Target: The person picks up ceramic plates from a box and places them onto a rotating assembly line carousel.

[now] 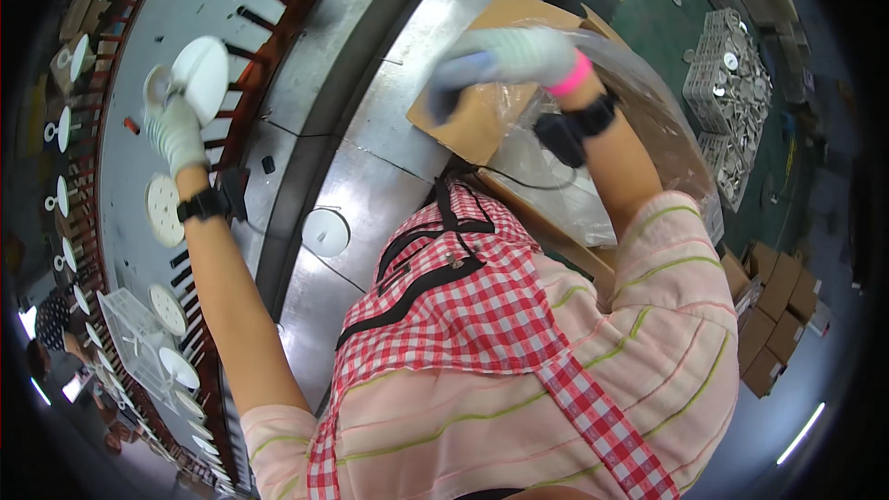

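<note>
My left hand [174,132], in a whitish knit glove, is closed on a white round disc with a ring-shaped part [201,80] over the conveyor at the left. The glove hides exactly where the fingers grip it. My right hand [505,57], also gloved and with bluish fingertips, is above the near-left side of an open cardboard box [466,123] lined with a clear plastic bag [639,69]. Motion smears its fingers, so I cannot make out whether they hold anything. A white disc [326,232] lies on the metal worktop between my arms.
Similar discs with rings [64,129] stand along the line's far side, and more discs [167,210] along its near side. A clear plastic crate [139,338] is lower left. Crates of metallic parts [732,83] and stacked cartons [778,315] stand on the floor at right.
</note>
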A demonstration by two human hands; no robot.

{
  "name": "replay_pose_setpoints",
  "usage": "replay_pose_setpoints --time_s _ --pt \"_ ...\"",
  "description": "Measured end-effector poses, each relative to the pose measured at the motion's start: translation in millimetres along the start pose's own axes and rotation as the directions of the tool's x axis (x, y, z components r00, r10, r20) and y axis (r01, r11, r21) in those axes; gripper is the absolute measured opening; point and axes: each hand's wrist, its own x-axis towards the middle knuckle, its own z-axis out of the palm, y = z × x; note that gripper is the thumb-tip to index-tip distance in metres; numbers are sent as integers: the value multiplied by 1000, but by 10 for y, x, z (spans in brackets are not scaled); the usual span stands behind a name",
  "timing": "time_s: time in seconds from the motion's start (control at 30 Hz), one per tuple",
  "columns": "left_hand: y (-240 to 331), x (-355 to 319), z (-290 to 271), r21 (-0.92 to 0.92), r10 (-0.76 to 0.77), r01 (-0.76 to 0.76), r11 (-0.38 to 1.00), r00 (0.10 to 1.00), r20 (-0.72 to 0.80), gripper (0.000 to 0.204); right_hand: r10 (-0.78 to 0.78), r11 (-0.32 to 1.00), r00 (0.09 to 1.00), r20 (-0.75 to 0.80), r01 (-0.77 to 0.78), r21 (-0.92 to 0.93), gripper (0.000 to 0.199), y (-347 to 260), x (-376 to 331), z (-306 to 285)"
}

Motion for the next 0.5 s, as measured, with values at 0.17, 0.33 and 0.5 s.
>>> replay_pose_setpoints --time_s 0.17,0.33,0.5 --pt "-348 -298 120 -57 -74 68 996 992 -103 37 900 385 138 -413 -699 603 44 958 -1569 588" --pt "-694 -485 -101 38 138 -134 990 979 -149 50 498 632 588 -638 -749 -197 29 1815 -1312 1970" --pt "-647 -787 -374 158 50 -38 987 996 -75 69 671 609 524 -525 -793 -14 27 2073 -1410 1836"
